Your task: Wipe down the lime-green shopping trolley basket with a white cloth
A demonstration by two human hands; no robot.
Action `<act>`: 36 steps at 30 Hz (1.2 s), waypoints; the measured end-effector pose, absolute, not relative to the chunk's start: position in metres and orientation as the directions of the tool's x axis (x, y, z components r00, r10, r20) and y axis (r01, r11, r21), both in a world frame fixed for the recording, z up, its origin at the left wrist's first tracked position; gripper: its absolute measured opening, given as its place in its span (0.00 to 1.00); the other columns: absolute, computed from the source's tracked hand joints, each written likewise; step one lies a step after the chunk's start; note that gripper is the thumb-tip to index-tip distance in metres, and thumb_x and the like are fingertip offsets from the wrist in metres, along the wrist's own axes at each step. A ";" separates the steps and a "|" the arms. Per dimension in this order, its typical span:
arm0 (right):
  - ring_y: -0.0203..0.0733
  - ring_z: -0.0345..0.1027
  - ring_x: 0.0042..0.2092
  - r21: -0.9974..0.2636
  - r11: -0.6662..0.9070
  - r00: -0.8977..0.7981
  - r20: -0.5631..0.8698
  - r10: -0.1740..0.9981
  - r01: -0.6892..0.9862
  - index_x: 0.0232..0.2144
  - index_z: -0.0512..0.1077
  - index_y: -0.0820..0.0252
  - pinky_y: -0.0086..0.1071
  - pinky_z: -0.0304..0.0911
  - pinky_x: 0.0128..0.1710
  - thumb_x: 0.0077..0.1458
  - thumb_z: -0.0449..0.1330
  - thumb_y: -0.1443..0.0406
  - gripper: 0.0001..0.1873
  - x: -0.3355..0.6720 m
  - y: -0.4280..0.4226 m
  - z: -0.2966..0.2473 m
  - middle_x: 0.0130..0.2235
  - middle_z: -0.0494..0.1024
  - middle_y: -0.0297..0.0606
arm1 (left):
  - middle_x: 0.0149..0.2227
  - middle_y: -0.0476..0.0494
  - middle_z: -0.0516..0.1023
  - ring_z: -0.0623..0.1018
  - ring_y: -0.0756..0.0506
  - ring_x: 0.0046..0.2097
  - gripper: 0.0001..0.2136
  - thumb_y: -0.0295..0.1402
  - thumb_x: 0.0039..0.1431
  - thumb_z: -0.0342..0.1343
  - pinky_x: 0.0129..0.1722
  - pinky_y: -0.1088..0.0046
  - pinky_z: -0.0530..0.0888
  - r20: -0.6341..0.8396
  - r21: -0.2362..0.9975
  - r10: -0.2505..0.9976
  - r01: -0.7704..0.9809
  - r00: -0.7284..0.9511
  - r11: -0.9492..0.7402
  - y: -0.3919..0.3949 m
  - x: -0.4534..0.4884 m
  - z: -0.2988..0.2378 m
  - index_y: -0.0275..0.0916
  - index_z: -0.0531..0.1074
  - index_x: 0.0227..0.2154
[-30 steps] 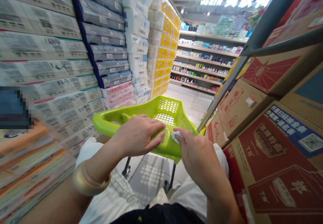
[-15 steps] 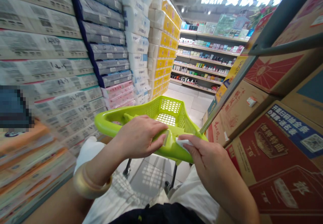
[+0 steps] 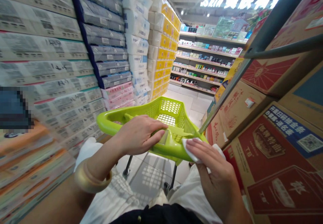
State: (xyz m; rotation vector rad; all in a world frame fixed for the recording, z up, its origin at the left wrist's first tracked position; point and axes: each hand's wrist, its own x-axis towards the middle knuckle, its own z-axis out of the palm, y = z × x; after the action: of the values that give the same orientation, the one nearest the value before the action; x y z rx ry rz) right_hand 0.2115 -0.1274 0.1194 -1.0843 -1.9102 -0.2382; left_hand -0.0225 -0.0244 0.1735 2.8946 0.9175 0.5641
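A lime-green shopping cart (image 3: 111, 124) stands right in front of me, its lattice basket (image 3: 171, 105) pointing away. My left hand (image 3: 141, 134) is closed over the middle of the cart's handle, with a gold bangle (image 3: 91, 180) on that wrist. On the right part of the handle, my right hand (image 3: 212, 160) presses a white tissue (image 3: 190, 150) against the green plastic. Its fingers lie over the tissue, and the thumb is below the handle. Part of the tissue is hidden under the fingers.
Tall stacks of packaged paper goods (image 3: 161, 49) line the left side. Cardboard cartons (image 3: 272, 156) are piled on the right, behind a grey metal bar (image 3: 227, 92). Shelves of small products (image 3: 202, 59) stand at the far end, beyond a tiled floor (image 3: 194, 104).
My right hand has slid to the right along the handle with the tissue, and its fingers now lie flatter. My left hand stays in the same place on the handle.
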 end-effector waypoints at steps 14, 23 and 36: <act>0.44 0.72 0.55 -0.386 0.590 -0.123 0.756 0.643 0.709 0.49 0.76 0.53 0.41 0.66 0.59 0.61 0.54 0.72 0.18 0.241 -0.138 0.103 0.51 0.80 0.38 | 0.44 0.44 0.83 0.80 0.43 0.44 0.20 0.46 0.65 0.44 0.43 0.69 0.73 0.290 0.234 0.599 0.551 0.746 -0.801 -0.017 -0.025 0.178 0.44 0.77 0.46; 0.45 0.75 0.52 -0.643 0.502 0.146 0.687 0.712 0.578 0.46 0.77 0.52 0.40 0.71 0.53 0.61 0.57 0.70 0.14 0.251 -0.122 0.075 0.50 0.80 0.39 | 0.42 0.44 0.84 0.82 0.44 0.42 0.17 0.44 0.61 0.52 0.42 0.71 0.75 0.290 0.345 0.583 0.486 0.759 -0.803 0.002 -0.038 0.179 0.44 0.79 0.45; 0.46 0.75 0.51 -0.630 0.614 0.175 0.751 0.636 0.475 0.45 0.77 0.52 0.40 0.74 0.49 0.59 0.58 0.73 0.16 0.233 -0.125 0.068 0.50 0.80 0.40 | 0.41 0.41 0.83 0.80 0.41 0.43 0.17 0.43 0.61 0.49 0.49 0.58 0.71 0.548 -0.008 0.514 0.619 0.660 -0.785 -0.001 -0.048 0.176 0.41 0.78 0.44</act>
State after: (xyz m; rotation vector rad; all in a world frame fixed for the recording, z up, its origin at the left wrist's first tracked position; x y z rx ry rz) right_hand 0.2325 -0.1252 0.0675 -0.9946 -1.4632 0.1465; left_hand -0.0482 -0.0007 0.1763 3.0364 1.0485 0.9010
